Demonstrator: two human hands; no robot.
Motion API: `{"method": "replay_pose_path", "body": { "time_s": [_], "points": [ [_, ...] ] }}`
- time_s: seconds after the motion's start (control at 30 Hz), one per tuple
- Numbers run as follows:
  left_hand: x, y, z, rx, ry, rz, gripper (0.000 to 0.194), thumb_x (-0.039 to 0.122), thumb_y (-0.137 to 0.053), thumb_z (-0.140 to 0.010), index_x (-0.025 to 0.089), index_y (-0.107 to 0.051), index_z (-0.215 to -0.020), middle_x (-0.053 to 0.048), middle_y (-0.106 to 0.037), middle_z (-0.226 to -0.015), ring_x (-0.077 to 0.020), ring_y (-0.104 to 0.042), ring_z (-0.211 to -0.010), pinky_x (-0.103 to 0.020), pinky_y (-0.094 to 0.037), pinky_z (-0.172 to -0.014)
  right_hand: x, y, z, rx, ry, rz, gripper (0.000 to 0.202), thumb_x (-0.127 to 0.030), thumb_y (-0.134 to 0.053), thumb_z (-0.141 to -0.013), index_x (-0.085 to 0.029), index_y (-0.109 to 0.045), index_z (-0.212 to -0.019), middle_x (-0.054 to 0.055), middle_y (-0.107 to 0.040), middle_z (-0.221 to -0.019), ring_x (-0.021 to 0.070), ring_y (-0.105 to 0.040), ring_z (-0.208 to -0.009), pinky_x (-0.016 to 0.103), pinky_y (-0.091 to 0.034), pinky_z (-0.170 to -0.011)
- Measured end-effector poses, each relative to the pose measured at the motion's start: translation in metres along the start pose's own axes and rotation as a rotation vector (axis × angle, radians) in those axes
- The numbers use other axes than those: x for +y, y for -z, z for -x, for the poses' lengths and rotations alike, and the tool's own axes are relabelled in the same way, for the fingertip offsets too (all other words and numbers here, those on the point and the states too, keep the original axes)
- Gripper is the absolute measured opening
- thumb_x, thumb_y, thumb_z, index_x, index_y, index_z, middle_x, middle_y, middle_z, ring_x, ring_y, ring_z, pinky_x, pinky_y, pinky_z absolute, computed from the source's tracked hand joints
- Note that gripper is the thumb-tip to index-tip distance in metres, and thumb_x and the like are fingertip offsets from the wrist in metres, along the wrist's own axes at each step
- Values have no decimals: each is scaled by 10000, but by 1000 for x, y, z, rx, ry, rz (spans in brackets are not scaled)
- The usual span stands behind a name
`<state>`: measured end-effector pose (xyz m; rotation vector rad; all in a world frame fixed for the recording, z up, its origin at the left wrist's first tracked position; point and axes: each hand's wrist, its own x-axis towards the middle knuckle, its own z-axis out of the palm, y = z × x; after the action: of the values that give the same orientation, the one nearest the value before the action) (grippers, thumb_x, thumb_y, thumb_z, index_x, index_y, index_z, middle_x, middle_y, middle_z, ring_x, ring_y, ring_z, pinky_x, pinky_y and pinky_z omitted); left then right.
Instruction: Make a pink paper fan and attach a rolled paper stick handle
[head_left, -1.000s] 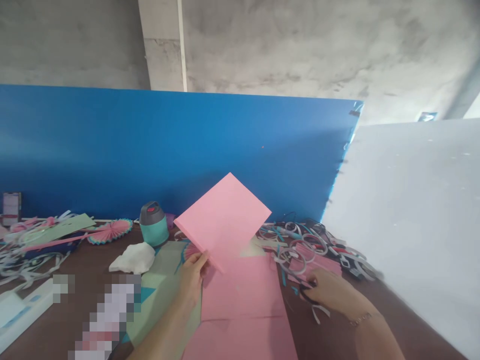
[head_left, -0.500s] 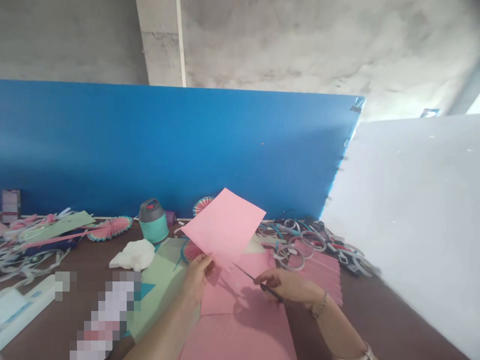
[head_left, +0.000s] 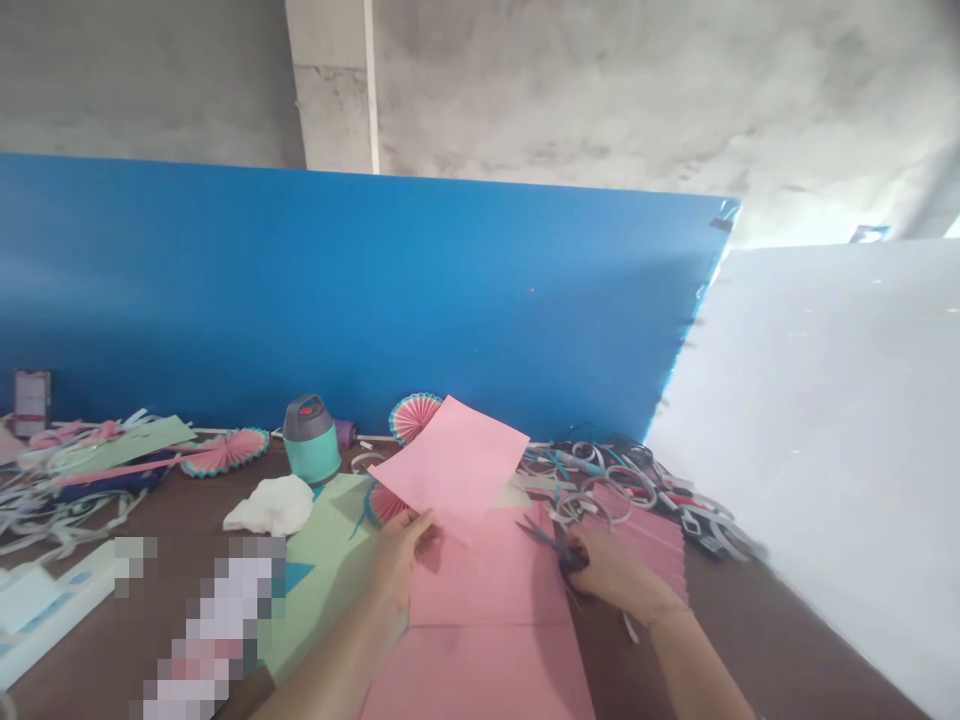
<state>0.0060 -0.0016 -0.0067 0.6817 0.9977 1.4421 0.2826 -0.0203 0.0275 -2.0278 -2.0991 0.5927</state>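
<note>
My left hand (head_left: 409,545) pinches the lower corner of a square pink sheet (head_left: 457,455), which tilts up above the table. To the right, my right hand (head_left: 592,560) is closed on the handles of dark scissors (head_left: 546,535). Their blades point up and left, slightly parted, and do not touch the raised sheet. Beneath both hands lies larger pink paper (head_left: 487,660) with a crease across it. Green paper (head_left: 322,570) spreads to its left, and pleated pink paper (head_left: 652,545) lies beyond my right hand.
A teal and grey container (head_left: 311,440) stands at the back, behind a white crumpled lump (head_left: 271,506). Folded paper rosettes (head_left: 226,452) lie nearby. Tangled cables and rings (head_left: 630,485) crowd the right back. A white power strip (head_left: 67,610) lies at left, before a blue partition (head_left: 375,290).
My right hand has moved right with the scissors, away from the sheet, and the blades now show parted. The raised pink sheet sits slightly lower and tilts further back.
</note>
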Motion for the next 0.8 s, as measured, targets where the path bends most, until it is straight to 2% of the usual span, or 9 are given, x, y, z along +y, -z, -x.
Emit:
{"method": "replay_pose_path", "body": {
  "time_s": [0.17, 0.23, 0.3, 0.4, 0.53, 0.6, 0.67, 0.73, 0.8],
  "points": [
    [-5, -6, 14, 18, 156, -71, 194, 253, -761, -601, 138, -609, -638, -41, -669, -607, -147, -651, -580, -214, -493, -527, -14, -7, 2, 209, -56, 245, 148, -48, -476, -700, -136, -592, -729, 145, -577, -1003, 234, -556, -864, 274, -346, -604],
    [-9, -10, 21, 26, 191, -73, 182, 234, -756, -613, 146, -597, -634, -45, -673, -612, -151, -659, -587, -217, -501, -538, -34, -14, 6, 383, 85, 192, 182, -71, -438, -760, -154, -599, -772, 112, -584, -931, 226, -535, -891, 288, -365, -678],
    [-13, -15, 28, 16, 206, -69, 186, 240, -755, -616, 154, -594, -657, -49, -686, -631, -160, -666, -596, -236, -512, -565, -55, -25, 11, 446, 377, 89, 124, -138, -483, -789, -171, -596, -828, 78, -583, -900, 204, -517, -882, 295, -365, -761],
    [-17, -21, 36, -17, 210, -69, 201, 281, -751, -614, 156, -608, -682, -54, -696, -626, -182, -672, -609, -282, -528, -630, -78, -43, 15, 392, 606, 131, 142, -225, -552, -791, -183, -588, -922, 62, -581, -925, 210, -487, -868, 321, -337, -794],
    [-11, -18, 37, -78, 250, -254, 248, 370, -732, -621, 148, -623, -641, -65, -681, -568, -174, -646, -518, -256, -486, -506, -78, -58, 8, 381, 600, 264, 153, -138, -459, -839, -167, -605, -803, 55, -587, -827, 198, -472, -824, 333, -298, -811],
    [-3, -13, 36, -206, 328, -485, 324, 444, -711, -628, 145, -608, -558, -63, -638, -475, -147, -569, -382, -222, -382, -377, -70, -58, 2, 332, 576, 294, 156, -135, -475, -823, -165, -619, -771, 55, -595, -814, 201, -478, -832, 324, -304, -793],
    [6, -8, 34, -458, 373, -690, 368, 467, -701, -627, 140, -602, -492, -57, -595, -406, -117, -487, -306, -207, -307, -344, -63, -56, -4, 266, 530, 304, 156, -122, -493, -794, -161, -639, -757, 58, -603, -810, 200, -488, -841, 307, -319, -767],
    [13, -5, 32, -585, 252, -774, 312, 428, -698, -636, 143, -631, -527, -39, -602, -433, -102, -462, -320, -202, -284, -355, -58, -53, -8, 204, 484, 293, 178, -90, -495, -762, -156, -659, -743, 62, -612, -803, 190, -503, -834, 286, -335, -745],
    [17, -3, 32, -572, 33, -841, 196, 356, -666, -670, 162, -686, -683, -20, -630, -520, -120, -501, -403, -213, -327, -404, -54, -50, -9, 159, 460, 276, 208, -64, -486, -739, -154, -673, -735, 63, -625, -793, 182, -523, -824, 271, -348, -728]
  ]
}}
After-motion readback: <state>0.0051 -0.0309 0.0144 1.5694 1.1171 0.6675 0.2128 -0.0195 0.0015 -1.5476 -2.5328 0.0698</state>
